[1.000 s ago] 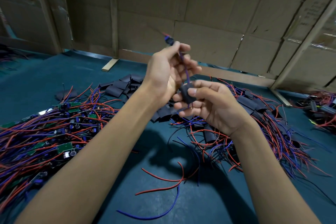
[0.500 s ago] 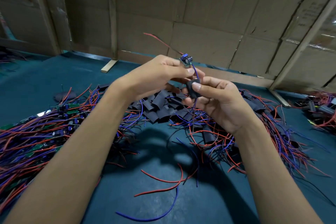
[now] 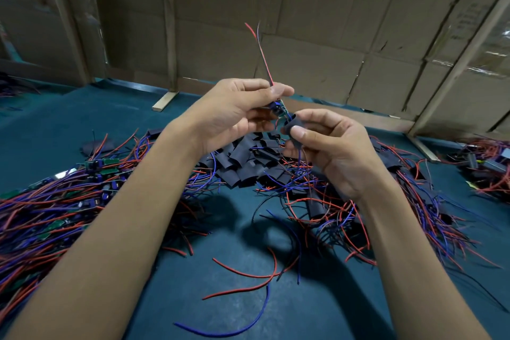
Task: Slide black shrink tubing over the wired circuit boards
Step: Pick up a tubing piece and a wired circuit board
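Note:
My left hand (image 3: 237,110) pinches a small green circuit board (image 3: 280,112) between thumb and fingers; its red and blue wires (image 3: 260,52) stick straight up. My right hand (image 3: 328,146) pinches a short black shrink tube (image 3: 293,125) just below and right of the board, with the board's lower wires running down through or behind it. A heap of loose black tube pieces (image 3: 248,160) lies on the teal table under my hands. Bare wired boards (image 3: 69,196) are piled at the left.
Boards with tubing and tangled red and blue wires (image 3: 400,201) spread at the right. Loose wire offcuts (image 3: 248,279) lie near the front. A cardboard wall (image 3: 303,36) closes the back, with a wooden block (image 3: 165,101) at its foot. Another wire pile (image 3: 485,165) sits far right.
My left hand has turned the board so that its wires now point straight up instead of slanting left. The tube in my right hand has come close under the board's lower end.

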The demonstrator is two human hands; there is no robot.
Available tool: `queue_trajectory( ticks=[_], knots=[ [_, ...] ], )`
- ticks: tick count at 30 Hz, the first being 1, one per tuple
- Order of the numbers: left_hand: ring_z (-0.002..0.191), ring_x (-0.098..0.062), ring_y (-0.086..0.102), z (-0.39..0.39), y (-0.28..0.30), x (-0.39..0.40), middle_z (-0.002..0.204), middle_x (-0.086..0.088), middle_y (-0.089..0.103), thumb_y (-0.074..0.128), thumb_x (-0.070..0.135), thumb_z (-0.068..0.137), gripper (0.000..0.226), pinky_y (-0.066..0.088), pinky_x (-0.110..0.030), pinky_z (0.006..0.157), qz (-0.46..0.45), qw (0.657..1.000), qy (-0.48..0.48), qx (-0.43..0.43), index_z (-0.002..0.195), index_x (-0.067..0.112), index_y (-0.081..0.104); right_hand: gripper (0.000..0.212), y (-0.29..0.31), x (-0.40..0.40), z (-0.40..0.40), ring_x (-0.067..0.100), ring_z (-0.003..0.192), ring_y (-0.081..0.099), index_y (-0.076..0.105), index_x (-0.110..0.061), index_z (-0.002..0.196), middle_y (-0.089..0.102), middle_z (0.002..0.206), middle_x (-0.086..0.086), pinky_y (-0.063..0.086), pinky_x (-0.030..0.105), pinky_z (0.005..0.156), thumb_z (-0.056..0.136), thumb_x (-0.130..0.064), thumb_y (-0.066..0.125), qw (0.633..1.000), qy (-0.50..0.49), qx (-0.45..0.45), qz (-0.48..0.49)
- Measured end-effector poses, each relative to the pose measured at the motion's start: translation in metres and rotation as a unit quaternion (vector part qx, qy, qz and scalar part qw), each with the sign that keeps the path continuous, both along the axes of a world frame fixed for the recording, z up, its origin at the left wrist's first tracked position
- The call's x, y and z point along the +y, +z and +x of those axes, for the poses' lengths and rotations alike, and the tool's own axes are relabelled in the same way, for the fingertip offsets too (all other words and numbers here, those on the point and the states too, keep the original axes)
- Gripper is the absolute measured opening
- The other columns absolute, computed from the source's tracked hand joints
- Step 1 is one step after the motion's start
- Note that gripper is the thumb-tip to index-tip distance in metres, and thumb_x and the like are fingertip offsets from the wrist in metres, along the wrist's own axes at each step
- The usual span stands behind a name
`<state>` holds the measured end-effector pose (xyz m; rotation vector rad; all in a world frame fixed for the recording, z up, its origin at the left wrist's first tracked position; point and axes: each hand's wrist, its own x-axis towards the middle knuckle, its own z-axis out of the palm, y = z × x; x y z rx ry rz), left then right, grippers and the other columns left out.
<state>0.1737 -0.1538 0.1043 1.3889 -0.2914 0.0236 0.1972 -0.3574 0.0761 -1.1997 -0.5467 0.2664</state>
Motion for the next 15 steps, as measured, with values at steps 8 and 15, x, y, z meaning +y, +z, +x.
queue_trajectory(
  ticks=[8,15],
  knots=[
    [0.068,-0.012,0.057,-0.004,0.005,-0.019,0.081,-0.006,0.064,0.064,0.016,0.098,0.021,0.054,-0.025,0.062,0.065,0.992,0.098,-0.043,0.106,-0.003,0.071,0.043,-0.001,0.005,-0.001,0.018,0.078,0.071,0.073,-0.006,0.115,0.077,0.101,0.015,0.059,0.027,0.073,0.073,0.0,0.084,0.981,-0.115,-0.135,-0.076],
    [0.058,-0.011,0.057,-0.004,0.003,-0.032,0.073,-0.012,0.059,0.067,0.009,0.096,0.019,0.053,-0.021,0.053,0.1,0.985,0.127,-0.06,0.102,-0.009,0.069,0.026,0.0,0.012,-0.006,0.015,0.082,0.061,0.078,-0.025,0.099,0.073,0.097,0.021,0.056,0.054,0.08,0.084,-0.005,0.072,0.943,-0.158,-0.245,-0.162]
  ],
)
